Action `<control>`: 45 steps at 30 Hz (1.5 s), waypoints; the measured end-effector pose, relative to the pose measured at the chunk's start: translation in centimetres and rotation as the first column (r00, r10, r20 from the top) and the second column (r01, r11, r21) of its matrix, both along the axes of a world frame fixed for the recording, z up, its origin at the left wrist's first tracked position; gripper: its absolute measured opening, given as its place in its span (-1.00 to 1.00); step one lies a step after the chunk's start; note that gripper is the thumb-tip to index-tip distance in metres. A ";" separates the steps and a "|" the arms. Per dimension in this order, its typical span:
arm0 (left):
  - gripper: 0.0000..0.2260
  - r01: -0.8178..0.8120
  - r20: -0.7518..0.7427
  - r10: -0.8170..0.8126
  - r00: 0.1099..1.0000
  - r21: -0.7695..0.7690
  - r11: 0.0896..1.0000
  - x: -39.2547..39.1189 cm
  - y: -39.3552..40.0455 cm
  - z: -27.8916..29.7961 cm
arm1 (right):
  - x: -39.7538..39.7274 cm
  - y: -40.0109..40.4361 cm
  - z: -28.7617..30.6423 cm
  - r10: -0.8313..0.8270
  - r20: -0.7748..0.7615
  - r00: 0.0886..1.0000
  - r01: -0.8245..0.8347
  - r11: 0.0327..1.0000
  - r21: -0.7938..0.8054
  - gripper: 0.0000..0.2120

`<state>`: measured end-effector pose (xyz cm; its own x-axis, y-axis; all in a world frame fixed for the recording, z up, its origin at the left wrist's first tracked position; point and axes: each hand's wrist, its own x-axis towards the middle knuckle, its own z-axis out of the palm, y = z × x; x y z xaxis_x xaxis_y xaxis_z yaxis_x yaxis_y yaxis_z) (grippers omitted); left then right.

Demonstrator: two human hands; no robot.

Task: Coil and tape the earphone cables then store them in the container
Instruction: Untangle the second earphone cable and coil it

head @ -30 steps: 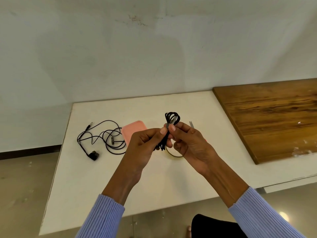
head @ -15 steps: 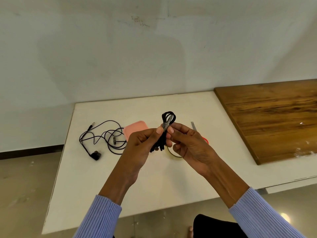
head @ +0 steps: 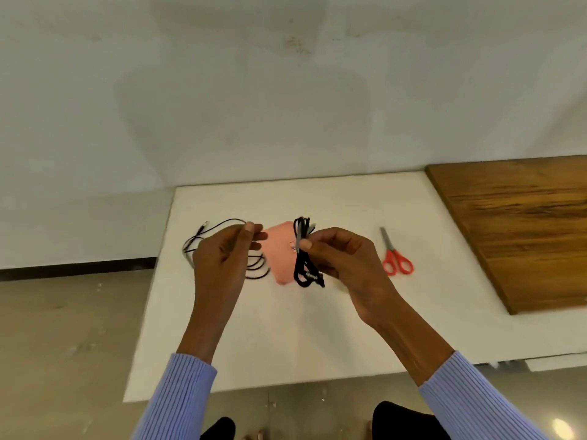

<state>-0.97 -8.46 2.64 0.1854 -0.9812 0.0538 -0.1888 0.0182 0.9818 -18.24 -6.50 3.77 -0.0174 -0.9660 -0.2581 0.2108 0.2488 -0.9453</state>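
Coiled cable: while held above the pink container (head: 281, 252), black earphone bundle (head: 303, 252) hangs upright, taped at its middle.
Right hand (head: 341, 258): pinches bundle at the taped waist.
Left hand (head: 222, 258): fingers loosely curled, gripping nothing.
Loose earphone (head: 219, 223): on white tabletop (head: 286, 328), partly behind left hand.
Scissors (head: 395, 258): red-handled, right of bundle.

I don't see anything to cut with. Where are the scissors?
In the head view, the scissors lie on the white table, right of the right hand and left of the wooden board.
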 end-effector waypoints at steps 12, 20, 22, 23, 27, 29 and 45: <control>-0.79 -0.301 0.013 0.301 0.953 0.021 0.953 7.8 0.8 -1.0 | 13.6 1.7 -6.6 0.272 -0.505 0.819 -0.329 0.944 -0.024 -0.92; -0.80 -0.272 0.042 0.270 0.962 0.091 0.958 8.2 0.5 -1.5 | 14.5 1.2 -7.7 0.233 -0.674 0.701 -0.379 0.922 -0.075 -0.92; -0.80 -0.267 0.040 0.264 0.964 0.107 0.958 8.0 0.5 -1.5 | 13.2 0.6 -6.9 0.185 -0.678 0.711 -0.346 0.932 -0.108 -0.92; -0.80 -0.259 0.033 0.257 0.966 0.111 0.959 7.8 0.5 -1.5 | 12.5 0.4 -6.6 0.161 -0.676 0.719 -0.325 0.938 -0.122 -0.92; -0.82 -0.218 0.031 0.216 0.976 0.117 0.969 7.0 0.4 -1.5 | 10.4 -0.1 -6.1 0.094 -0.680 0.727 -0.264 0.953 -0.151 -0.96; -0.82 -0.208 0.019 0.207 0.978 0.123 0.970 6.6 0.4 -1.5 | 10.2 0.0 -6.4 0.066 -0.693 0.718 -0.254 0.952 -0.173 -0.94; -0.81 -0.396 -0.063 0.407 0.911 0.139 0.908 6.0 -0.7 -0.9 | 18.5 -6.4 -8.7 0.272 -0.962 0.035 -0.405 0.884 0.235 -0.42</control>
<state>5.07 -9.12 1.71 0.5636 -0.8206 -0.0949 -0.0678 -0.1604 0.9847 0.26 -12.88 -4.95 0.1545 -0.9567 -0.2468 -0.9572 -0.0831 -0.2772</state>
